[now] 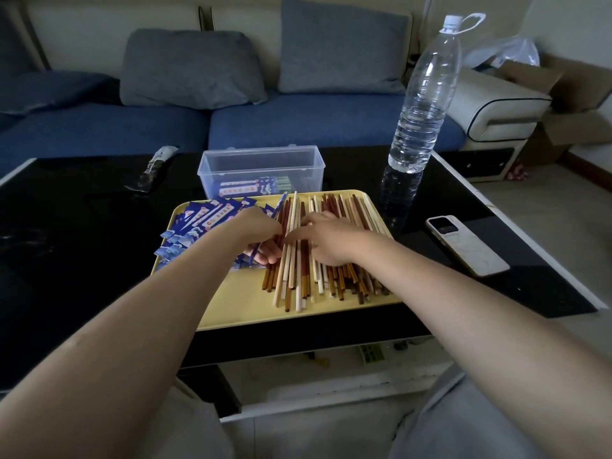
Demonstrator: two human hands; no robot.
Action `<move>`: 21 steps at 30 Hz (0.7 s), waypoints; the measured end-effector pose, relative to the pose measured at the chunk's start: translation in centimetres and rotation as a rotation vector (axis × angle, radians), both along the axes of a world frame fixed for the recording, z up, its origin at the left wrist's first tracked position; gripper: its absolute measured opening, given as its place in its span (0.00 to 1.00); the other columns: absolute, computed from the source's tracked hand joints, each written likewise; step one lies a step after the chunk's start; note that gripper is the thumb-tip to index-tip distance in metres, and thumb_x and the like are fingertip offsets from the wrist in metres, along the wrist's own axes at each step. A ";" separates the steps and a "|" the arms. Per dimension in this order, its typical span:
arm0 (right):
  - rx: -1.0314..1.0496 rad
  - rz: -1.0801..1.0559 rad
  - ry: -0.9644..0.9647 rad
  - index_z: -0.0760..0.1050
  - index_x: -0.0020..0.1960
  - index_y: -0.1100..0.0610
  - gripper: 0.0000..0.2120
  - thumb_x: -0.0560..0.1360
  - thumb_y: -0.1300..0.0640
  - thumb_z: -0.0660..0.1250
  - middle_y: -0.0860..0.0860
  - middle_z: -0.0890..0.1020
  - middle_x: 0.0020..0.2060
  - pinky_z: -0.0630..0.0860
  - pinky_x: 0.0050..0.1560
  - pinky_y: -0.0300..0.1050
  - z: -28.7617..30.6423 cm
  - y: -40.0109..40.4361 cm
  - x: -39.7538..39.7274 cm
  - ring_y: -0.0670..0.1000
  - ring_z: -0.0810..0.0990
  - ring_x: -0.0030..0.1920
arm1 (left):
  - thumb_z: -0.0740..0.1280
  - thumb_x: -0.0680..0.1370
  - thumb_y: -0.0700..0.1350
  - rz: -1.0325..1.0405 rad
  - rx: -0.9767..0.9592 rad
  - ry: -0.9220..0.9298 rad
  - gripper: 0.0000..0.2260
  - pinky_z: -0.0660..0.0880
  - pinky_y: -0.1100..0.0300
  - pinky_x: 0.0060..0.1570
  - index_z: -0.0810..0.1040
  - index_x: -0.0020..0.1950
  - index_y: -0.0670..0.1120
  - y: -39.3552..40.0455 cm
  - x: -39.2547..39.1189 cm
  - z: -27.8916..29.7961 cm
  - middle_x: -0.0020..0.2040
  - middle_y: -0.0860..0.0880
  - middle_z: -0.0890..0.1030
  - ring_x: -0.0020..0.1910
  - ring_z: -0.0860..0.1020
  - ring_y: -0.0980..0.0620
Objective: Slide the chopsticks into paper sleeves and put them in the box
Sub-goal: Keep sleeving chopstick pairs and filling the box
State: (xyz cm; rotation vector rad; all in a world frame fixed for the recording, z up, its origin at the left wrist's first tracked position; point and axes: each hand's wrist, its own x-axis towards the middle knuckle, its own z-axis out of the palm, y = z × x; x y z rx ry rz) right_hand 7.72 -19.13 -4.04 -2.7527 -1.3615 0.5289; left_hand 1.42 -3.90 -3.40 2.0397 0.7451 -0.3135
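Observation:
A yellow tray (238, 306) on the black table carries a heap of loose chopsticks (334, 279) in pale, brown and dark red on its right half. Blue paper sleeves (202, 220) lie piled on its left half. My left hand (261, 236) rests at the heap's left edge, fingers curled around a blue sleeve that sticks out toward the far side. My right hand (328, 240) lies flat on the chopsticks, its fingertips pinching a pale one beside the left hand. Behind the tray stands a clear plastic box (261, 170) with a few sleeved pairs inside.
A tall water bottle (424, 104) stands right of the box. A white phone (467, 245) lies at the table's right. A crumpled wrapper (155, 168) sits at the back left. Beyond the table is a blue sofa (165, 127) with grey cushions.

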 end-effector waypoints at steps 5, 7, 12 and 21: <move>0.011 -0.097 -0.094 0.77 0.63 0.41 0.20 0.80 0.61 0.59 0.49 0.70 0.67 0.67 0.69 0.54 0.6 -1.6 1.8 0.56 0.66 0.70 | 0.61 0.82 0.40 -0.002 -0.034 -0.014 0.09 0.78 0.58 0.27 0.75 0.53 0.33 0.4 -0.3 0.1 0.36 0.39 0.85 0.28 0.81 0.48; 0.018 -0.120 -0.061 0.75 0.65 0.40 0.21 0.80 0.62 0.58 0.49 0.70 0.66 0.70 0.67 0.52 0.4 -1.9 1.9 0.55 0.68 0.69 | 0.62 0.82 0.40 0.002 -0.041 -0.012 0.09 0.79 0.58 0.28 0.75 0.54 0.33 0.5 -0.3 0.1 0.36 0.39 0.84 0.28 0.81 0.48; 0.025 -0.019 -0.039 0.61 0.76 0.35 0.39 0.76 0.70 0.58 0.50 0.56 0.79 0.59 0.76 0.60 -0.2 -0.2 0.0 0.56 0.52 0.80 | 0.61 0.82 0.39 0.023 -0.054 -0.006 0.08 0.79 0.57 0.29 0.76 0.53 0.34 0.5 -0.2 0.0 0.36 0.40 0.84 0.29 0.81 0.48; 0.151 -0.111 -0.030 0.72 0.71 0.49 0.23 0.78 0.65 0.63 0.52 0.73 0.70 0.75 0.65 0.52 0.0 -0.8 1.2 0.54 0.73 0.69 | 0.65 0.80 0.40 -0.050 0.055 -0.034 0.08 0.78 0.58 0.28 0.75 0.54 0.35 0.5 -0.4 -0.6 0.34 0.41 0.84 0.27 0.81 0.47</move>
